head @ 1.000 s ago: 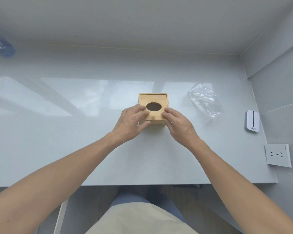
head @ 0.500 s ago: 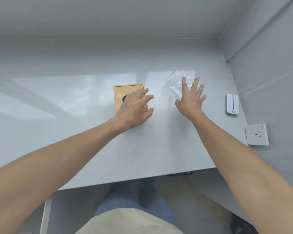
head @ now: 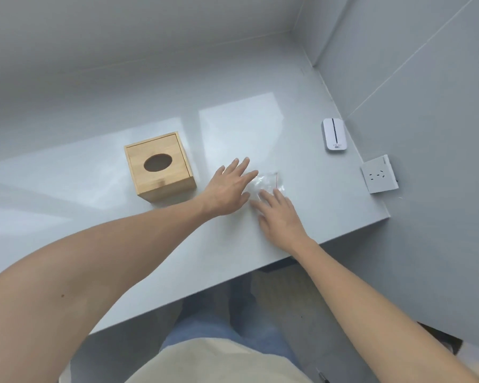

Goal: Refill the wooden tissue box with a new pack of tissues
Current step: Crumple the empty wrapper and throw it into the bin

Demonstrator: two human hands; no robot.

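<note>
**Inspector:** Wooden tissue box [head: 161,166] is sitting upright on the grey countertop [head: 150,244], lid on, oval opening facing up and showing dark; no tissue is poking out. Taking the box as the landmark, a crumpled clear plastic wrapper [head: 266,181] is lying flat to the box's right, apart from it.

**Reviewer:** How are the hands lying against that wrapper?

**Inspector:** Both are resting at it. The left hand [head: 227,190] is sitting between the box and the wrapper, fingers spread flat, fingertips touching the wrapper's near-left edge. The right hand [head: 278,214] is coming from the near side, fingers flat on its near edge. Neither is gripping anything; both are lying unclenched. The wrapper's long axis cannot be told: the film is blurring into the glare.

**Reviewer:** Which hand is nearer the box?

**Inspector:** The left, just beside its right wall and not touching. Nothing is standing between the hands and the box.

**Reviewer:** Surroundings?

**Inspector:** Farther right of the box, a small white device [head: 334,134] is lying near the wall, and a white socket plate [head: 379,174] is sitting on the wall beyond the countertop's right edge. Both are well clear of the hands.
</note>
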